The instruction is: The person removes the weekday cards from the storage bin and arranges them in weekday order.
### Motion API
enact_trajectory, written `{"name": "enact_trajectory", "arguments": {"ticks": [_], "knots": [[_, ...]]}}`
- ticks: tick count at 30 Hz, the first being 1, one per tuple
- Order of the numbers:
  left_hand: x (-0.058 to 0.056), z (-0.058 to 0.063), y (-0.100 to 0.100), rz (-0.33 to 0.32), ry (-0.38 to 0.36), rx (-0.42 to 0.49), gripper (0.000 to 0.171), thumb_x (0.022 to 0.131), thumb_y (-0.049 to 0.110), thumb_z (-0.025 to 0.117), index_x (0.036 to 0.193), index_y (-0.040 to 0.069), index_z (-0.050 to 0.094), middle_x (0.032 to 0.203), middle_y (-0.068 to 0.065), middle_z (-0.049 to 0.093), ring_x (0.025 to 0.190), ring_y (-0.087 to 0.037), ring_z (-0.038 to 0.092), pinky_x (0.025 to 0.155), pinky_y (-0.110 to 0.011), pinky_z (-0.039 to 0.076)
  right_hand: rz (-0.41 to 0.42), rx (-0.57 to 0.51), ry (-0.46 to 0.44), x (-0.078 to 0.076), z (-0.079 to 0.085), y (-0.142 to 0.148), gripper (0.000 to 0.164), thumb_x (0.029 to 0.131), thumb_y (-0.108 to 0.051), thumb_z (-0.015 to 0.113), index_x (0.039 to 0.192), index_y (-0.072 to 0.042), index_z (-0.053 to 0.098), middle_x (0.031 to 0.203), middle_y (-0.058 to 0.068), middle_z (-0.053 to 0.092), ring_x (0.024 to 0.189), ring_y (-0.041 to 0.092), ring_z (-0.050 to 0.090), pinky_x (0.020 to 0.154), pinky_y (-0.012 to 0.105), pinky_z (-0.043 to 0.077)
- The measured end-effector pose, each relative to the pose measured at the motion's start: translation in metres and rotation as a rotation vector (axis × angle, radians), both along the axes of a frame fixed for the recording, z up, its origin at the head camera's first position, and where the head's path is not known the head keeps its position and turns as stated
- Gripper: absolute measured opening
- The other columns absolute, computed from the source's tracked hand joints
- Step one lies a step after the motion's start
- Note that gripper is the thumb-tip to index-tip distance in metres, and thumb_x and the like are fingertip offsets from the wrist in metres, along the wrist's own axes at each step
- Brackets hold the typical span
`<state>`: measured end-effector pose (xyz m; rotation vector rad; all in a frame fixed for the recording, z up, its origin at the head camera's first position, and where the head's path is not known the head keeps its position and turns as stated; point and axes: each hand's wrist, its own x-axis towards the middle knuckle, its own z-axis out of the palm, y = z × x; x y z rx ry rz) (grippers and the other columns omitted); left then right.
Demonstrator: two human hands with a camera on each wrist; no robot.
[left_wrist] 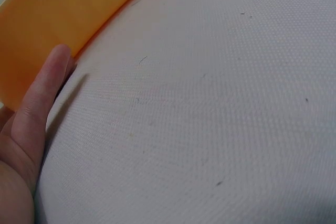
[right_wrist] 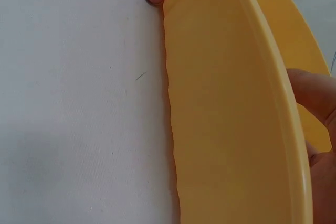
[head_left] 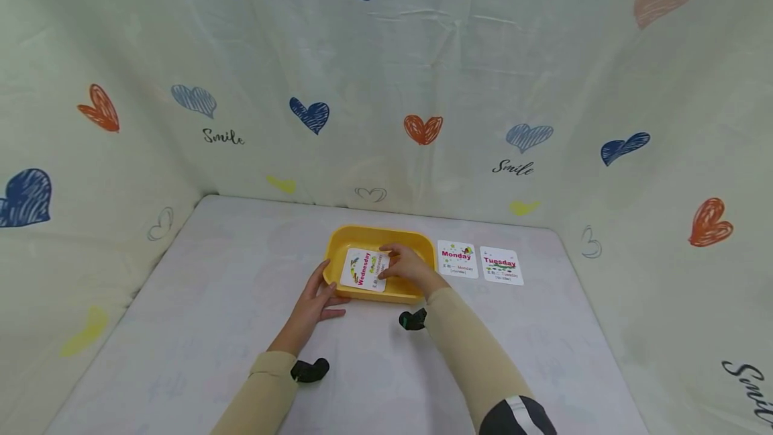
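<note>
A yellow tray (head_left: 368,231) sits on the white-covered table. In it lies a white card (head_left: 362,270) printed "Wednesday", turned sideways. My right hand (head_left: 409,268) reaches in over the front rim and pinches the card's right edge between thumb and fingers. My left hand (head_left: 311,301) rests against the tray's front left corner, its fingers spread along the outer wall. The left wrist view has one straight finger (left_wrist: 42,90) against that wall (left_wrist: 63,19). In the right wrist view the tray's front wall (right_wrist: 226,98) hides the card and part of the right hand (right_wrist: 320,124).
To the right of the tray, a "Monday" card (head_left: 457,259) and a "Tuesday" card (head_left: 502,266) lie face up side by side. A pale curtain (head_left: 459,72) with printed hearts hangs behind and around the table (head_left: 362,368). Black wrist devices (head_left: 311,370) are worn on both arms.
</note>
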<state>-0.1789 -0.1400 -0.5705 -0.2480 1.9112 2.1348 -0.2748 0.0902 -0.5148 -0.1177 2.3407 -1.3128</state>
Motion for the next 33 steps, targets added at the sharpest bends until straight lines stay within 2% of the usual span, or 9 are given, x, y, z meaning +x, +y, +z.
{"name": "enact_trajectory", "arguments": {"ticks": [11,18,25,33], "knots": [[-0.001,0.000,0.000,0.000,-0.009,-0.003,0.059,0.101,0.034,0.051,0.151,0.048,0.021,0.158,0.001,0.023,0.102,-0.027,0.067,0.081,-0.039,0.057,0.008,0.036,-0.057,-0.004,-0.005,0.000,0.059,0.081,-0.014,0.080,0.135,-0.021,0.056,0.135,0.011,0.048,0.117,0.029,0.043,0.110,0.045,0.032],[-0.001,0.000,0.001,-0.003,-0.005,-0.027,0.060,0.101,0.035,0.052,0.152,0.047,0.020,0.158,-0.001,0.021,0.102,-0.027,0.066,0.081,-0.039,0.057,0.018,0.054,-0.047,-0.008,-0.010,0.002,0.059,0.080,-0.012,0.081,0.134,-0.018,0.057,0.135,0.012,0.049,0.115,0.028,0.044,0.109,0.043,0.033],[-0.001,0.002,0.000,0.003,-0.013,-0.042,0.060,0.102,0.034,0.051,0.152,0.046,0.020,0.158,-0.001,0.021,0.102,-0.026,0.066,0.081,-0.039,0.057,-0.016,0.013,-0.055,-0.011,-0.017,0.006,0.058,0.078,-0.012,0.083,0.130,-0.021,0.060,0.130,0.008,0.051,0.113,0.027,0.045,0.107,0.040,0.035],[0.000,0.005,0.003,0.009,-0.013,-0.052,0.060,0.102,0.033,0.051,0.152,0.045,0.020,0.158,-0.002,0.022,0.102,-0.026,0.066,0.081,-0.039,0.057,-0.040,0.003,-0.042,-0.014,-0.021,0.007,0.057,0.077,-0.009,0.083,0.129,-0.017,0.062,0.124,0.007,0.053,0.112,0.027,0.045,0.108,0.041,0.036]]}}
